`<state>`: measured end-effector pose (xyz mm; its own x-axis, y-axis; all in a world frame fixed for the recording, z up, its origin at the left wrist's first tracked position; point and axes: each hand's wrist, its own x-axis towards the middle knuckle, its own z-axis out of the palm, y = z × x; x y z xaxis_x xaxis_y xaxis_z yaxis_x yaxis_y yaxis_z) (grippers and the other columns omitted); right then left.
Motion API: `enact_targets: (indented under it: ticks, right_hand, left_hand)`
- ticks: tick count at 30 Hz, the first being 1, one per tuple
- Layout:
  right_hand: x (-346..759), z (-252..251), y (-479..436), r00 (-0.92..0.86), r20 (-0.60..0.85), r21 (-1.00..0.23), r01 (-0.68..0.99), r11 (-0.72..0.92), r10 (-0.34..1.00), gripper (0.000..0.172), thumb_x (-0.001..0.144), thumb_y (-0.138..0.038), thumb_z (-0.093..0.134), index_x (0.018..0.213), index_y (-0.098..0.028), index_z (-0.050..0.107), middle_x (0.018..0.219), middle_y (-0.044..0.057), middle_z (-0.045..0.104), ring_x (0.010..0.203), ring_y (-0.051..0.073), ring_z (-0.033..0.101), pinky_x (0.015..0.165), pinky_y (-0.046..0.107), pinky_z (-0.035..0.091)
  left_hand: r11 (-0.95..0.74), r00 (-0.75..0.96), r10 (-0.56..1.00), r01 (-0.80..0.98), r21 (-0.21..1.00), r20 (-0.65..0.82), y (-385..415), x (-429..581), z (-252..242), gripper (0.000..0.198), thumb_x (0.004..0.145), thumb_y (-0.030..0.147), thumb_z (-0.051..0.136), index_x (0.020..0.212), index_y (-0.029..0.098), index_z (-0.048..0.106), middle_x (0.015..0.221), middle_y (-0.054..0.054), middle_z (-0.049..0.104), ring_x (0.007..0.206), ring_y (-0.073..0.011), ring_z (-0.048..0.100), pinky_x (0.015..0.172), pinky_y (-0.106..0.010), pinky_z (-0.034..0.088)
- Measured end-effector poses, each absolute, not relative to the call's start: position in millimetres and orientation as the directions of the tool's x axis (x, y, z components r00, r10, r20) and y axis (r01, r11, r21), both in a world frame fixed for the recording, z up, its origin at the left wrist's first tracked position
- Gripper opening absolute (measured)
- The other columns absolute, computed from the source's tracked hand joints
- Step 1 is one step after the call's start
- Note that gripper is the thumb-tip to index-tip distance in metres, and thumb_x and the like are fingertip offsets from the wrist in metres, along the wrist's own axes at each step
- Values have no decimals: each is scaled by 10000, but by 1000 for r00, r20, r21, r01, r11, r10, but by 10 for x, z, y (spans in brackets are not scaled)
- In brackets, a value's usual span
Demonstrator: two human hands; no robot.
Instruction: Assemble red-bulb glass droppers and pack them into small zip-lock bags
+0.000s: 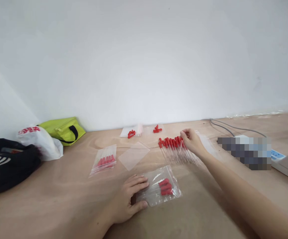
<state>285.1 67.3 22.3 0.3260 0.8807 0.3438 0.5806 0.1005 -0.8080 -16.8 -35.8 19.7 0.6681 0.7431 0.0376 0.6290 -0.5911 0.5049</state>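
- Right hand (193,142): thumb and fingertips are bunched at the right end of the row of red-topped droppers (175,142); whether they pinch one, I cannot tell.
- Left hand (134,196): fingers spread, gripping nothing, resting on the left edge of a clear bag (153,196) that has several red tops inside.
- The droppers lie side by side right of the middle of the tabletop (71,202), red ends toward its back edge, thin stems toward the near side.
- Step in hand, as I judge it: picking at the row while the other hand steadies the bag. Taking a single dropper calls for a fingertip pinch on one red end, without dragging its neighbours.
- Beyond the left hand: a flat clear bag (134,156) and, left of it, a stack of filled bags (105,160).
- Near the back edge: two small clusters of red tops (131,133) (157,129).
- Toward the right edge: a power strip (278,154) and cable (223,125).
- Toward the left edge: a black bag (12,169), a white plastic bag (46,146) and a yellow-green bag (60,129).
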Motion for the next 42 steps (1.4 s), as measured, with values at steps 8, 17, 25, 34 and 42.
enact_targets:
  ticks: [8, 17, 25, 34, 42]
  right_hand:
    - [2815, -129, -94, 427, 44, -988, -115, 103, 903, 382, 680, -565, 570, 728, -203, 457, 608, -25, 564, 461, 95, 513, 414, 218, 425]
    - [2522, -165, -174, 335, -133, -923, -384, 7, 933, 410, 580, -541, 675, 685, -203, 469, 605, -46, 563, 512, 88, 553, 473, 199, 475]
    - [2352, -95, -325, 6, -118, -968, -226, -113, 993, 456, 543, -491, 721, 784, -191, 475, 587, -64, 565, 406, 85, 544, 388, 201, 444]
    - [2269, -173, -309, -325, 6, -991, 128, 51, 946, 376, 758, -509, 478, 710, -162, 617, 594, 1, 597, 495, 110, 544, 472, 232, 431]
    - [2564, 56, 338, 105, 337, -653, 743, 151, 936, 170, 736, -272, 504, 785, -179, 637, 754, 37, 613, 698, 158, 561, 655, 268, 405]
  left_hand:
    - [-589, 667, 745, 646, 486, 15, -332, -176, 162, 473, 779, 458, 539, 1201, 247, 512, 1280, -74, 487, 1209, -263, 396, 1026, -500, 270]
    - [-590, 664, 748, 659, 467, 9, -351, -169, 186, 484, 783, 461, 527, 1217, 250, 490, 1287, -64, 481, 1211, -257, 393, 1030, -487, 270]
    - [-577, 649, 760, 692, 435, -24, -364, -174, 173, 567, 790, 473, 508, 1289, 227, 396, 1312, -75, 450, 1227, -264, 365, 1031, -491, 265]
    - [-601, 665, 747, 666, 443, 14, -336, -197, 133, 555, 792, 476, 512, 1286, 249, 401, 1301, -70, 464, 1220, -262, 379, 1033, -486, 263]
    - [-675, 741, 670, 636, 375, -49, -336, -167, 240, 399, 838, 380, 480, 1235, 361, 449, 1355, -20, 396, 1239, -272, 347, 1011, -535, 257]
